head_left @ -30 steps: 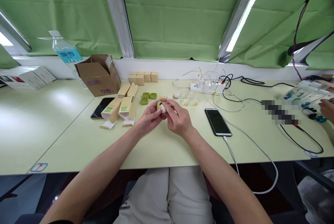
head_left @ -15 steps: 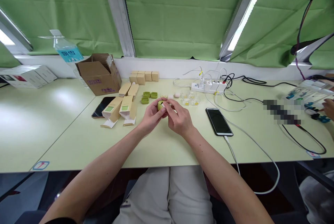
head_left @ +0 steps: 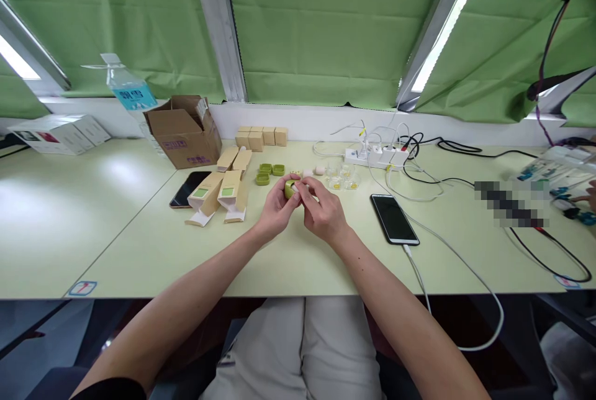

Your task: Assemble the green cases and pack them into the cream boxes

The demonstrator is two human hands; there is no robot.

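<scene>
A small green container [head_left: 289,188] is held in the fingers of my left hand [head_left: 275,209] above the middle of the table. My right hand [head_left: 323,210] meets it from the right, thumb and fingers pinched round a small whitish piece [head_left: 295,188] at the container's opening; the fingers partly hide it. Just behind my hands stand small pale pink-white pieces [head_left: 319,171] and several clear cups [head_left: 343,176] with yellow bits. Three green square containers [head_left: 263,179] sit to the left of them.
Opened cartons [head_left: 231,192] lie left, beside a dark phone [head_left: 190,189]. Behind are a brown box [head_left: 186,139], a bottle [head_left: 130,90] and small tan boxes [head_left: 256,141]. A charging phone [head_left: 395,218], cables and a power strip [head_left: 376,156] lie right. Another person's hand [head_left: 590,196] shows far right.
The whole view has shifted slightly, with the scene sitting a little further right. The green container is turned a little in my left hand, and both hands remain together at it.
</scene>
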